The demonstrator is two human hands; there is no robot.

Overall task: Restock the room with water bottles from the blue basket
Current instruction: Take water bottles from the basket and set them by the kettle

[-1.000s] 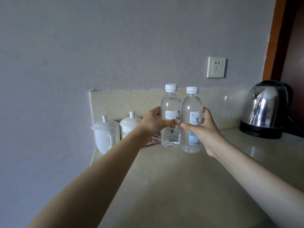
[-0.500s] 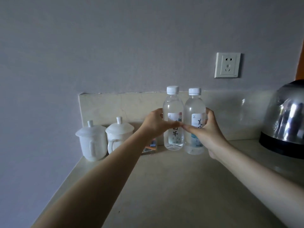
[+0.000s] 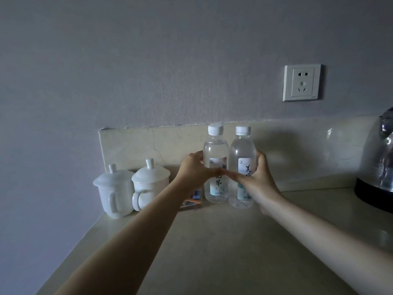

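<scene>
Two clear water bottles with white caps stand upright side by side on the beige counter (image 3: 212, 252), close to the backsplash. My left hand (image 3: 194, 171) wraps the left bottle (image 3: 215, 150) around its middle. My right hand (image 3: 258, 179) grips the right bottle (image 3: 242, 152) the same way. Both bottle bases look level with the countertop; whether they rest on it I cannot tell. The blue basket is not in view.
Two white lidded mugs (image 3: 116, 190) (image 3: 148, 184) stand at the counter's back left corner. A small packet holder (image 3: 194, 199) sits behind my left wrist. A steel kettle (image 3: 380, 167) on a black base is at the right. A wall socket (image 3: 302, 83) is above.
The bottles have moved lower and closer to the backsplash, ending level with the counter. My view has shifted left, so the kettle now sits at the right edge.
</scene>
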